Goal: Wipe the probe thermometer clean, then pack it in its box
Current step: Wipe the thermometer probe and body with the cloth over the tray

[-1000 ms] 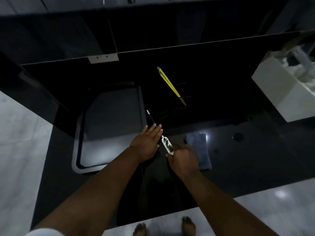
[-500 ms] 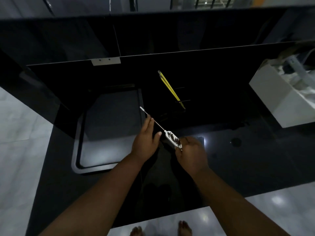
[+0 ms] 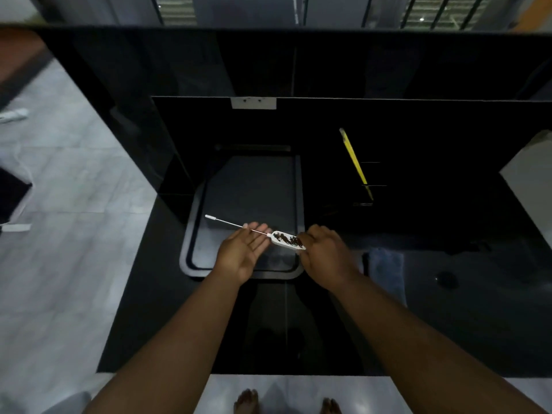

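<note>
The probe thermometer (image 3: pixel 286 239) has a white handle smeared with dark brown dirt and a thin metal probe ending in a white cap at the left. My right hand (image 3: pixel 324 253) grips the handle's right end and holds it level over the sink's front edge. My left hand (image 3: pixel 243 249) lies palm up, fingers apart, just under the probe beside the handle. A folded blue-grey cloth (image 3: pixel 386 265) lies on the counter right of my right hand. A long yellow box (image 3: pixel 355 162) stands tilted at the back of the counter.
A dark sink (image 3: pixel 191 252) is set in the black glossy counter (image 3: pixel 478 324), below my hands. A white container (image 3: pixel 528 162) sits at the right edge. A small round dark spot (image 3: pixel 446 277) marks the counter right of the cloth. Pale tiled floor lies to the left.
The thermometer has been lifted and swung left, from near the cloth to over the sink. My left hand has turned palm up under the probe. The view has shifted left.
</note>
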The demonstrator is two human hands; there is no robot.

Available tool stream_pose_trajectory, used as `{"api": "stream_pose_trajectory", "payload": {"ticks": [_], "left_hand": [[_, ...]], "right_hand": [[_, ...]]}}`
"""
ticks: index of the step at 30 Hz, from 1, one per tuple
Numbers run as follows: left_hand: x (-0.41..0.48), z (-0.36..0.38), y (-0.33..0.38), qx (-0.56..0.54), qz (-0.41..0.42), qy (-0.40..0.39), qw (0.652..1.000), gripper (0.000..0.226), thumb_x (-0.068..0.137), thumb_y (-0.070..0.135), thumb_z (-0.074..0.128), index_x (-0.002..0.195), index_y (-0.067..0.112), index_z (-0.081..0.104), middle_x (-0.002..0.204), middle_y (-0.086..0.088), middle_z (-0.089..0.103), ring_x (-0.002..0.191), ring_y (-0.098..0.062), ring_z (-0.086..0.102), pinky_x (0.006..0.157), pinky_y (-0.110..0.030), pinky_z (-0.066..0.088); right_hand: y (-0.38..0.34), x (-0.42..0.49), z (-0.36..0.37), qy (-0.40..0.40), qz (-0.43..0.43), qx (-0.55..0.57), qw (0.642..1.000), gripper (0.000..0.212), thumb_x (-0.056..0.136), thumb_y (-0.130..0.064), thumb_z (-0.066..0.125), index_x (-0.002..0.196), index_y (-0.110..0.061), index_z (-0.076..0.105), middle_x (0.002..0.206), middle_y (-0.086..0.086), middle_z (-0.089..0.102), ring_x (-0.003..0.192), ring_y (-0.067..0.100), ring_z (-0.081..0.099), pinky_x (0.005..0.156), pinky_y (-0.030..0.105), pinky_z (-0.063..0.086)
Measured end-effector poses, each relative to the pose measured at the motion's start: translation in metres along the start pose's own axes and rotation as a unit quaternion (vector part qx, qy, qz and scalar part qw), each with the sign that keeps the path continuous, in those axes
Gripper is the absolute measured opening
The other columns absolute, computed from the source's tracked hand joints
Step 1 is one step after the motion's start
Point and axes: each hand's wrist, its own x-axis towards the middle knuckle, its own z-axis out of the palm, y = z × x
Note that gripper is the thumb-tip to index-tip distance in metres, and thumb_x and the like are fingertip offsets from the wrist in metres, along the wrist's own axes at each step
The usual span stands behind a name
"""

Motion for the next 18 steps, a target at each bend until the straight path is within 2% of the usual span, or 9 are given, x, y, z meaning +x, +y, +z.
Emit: {"api": "stream_pose_trajectory", "payload": {"ticks": [7,10,14,18], "left_hand": [[0.000,0.010,-0.009,-0.013,-0.004,-0.001,1.000,0.025,0.103,0.016,0.038,0.111,0.000,0.055,0.110,-0.018,0.067,0.097,-0.025,0.069,0.076,-0.033,0.053],[-0.002,0.011,-0.006,-0.012,0.009,0.012,1.000,0.026,0.103,0.015,0.037,0.113,-0.001,0.054,0.111,-0.019,0.066,0.097,-0.025,0.069,0.076,-0.033,0.054],[-0.010,0.015,0.002,-0.018,0.025,0.026,0.999,0.027,0.104,0.014,0.034,0.114,-0.002,0.053,0.112,-0.019,0.065,0.099,-0.026,0.068,0.077,-0.032,0.054],[-0.019,0.010,0.017,-0.030,0.047,0.036,0.998,0.027,0.104,0.013,0.033,0.113,-0.002,0.053,0.112,-0.019,0.064,0.100,-0.026,0.067,0.080,-0.033,0.053]], "right_hand": [[0.010,0.004,0.004,-0.008,0.000,-0.001,1.000,0.030,0.068,-0.014,0.070,0.098,-0.012,0.068,0.088,0.008,0.061,0.077,0.029,0.058,0.069,0.034,0.047],[0.011,0.007,0.001,-0.005,-0.001,0.000,1.000,0.030,0.071,-0.017,0.068,0.101,-0.012,0.067,0.091,0.008,0.061,0.080,0.029,0.058,0.071,0.035,0.047],[0.011,0.009,-0.004,0.009,0.001,0.009,1.000,0.047,0.071,-0.025,0.073,0.114,-0.009,0.064,0.097,0.009,0.062,0.086,0.029,0.058,0.075,0.037,0.049],[0.015,0.007,-0.008,0.034,0.018,0.036,0.999,0.048,0.072,-0.025,0.075,0.114,-0.006,0.064,0.099,0.012,0.063,0.084,0.032,0.058,0.074,0.037,0.050]]}}
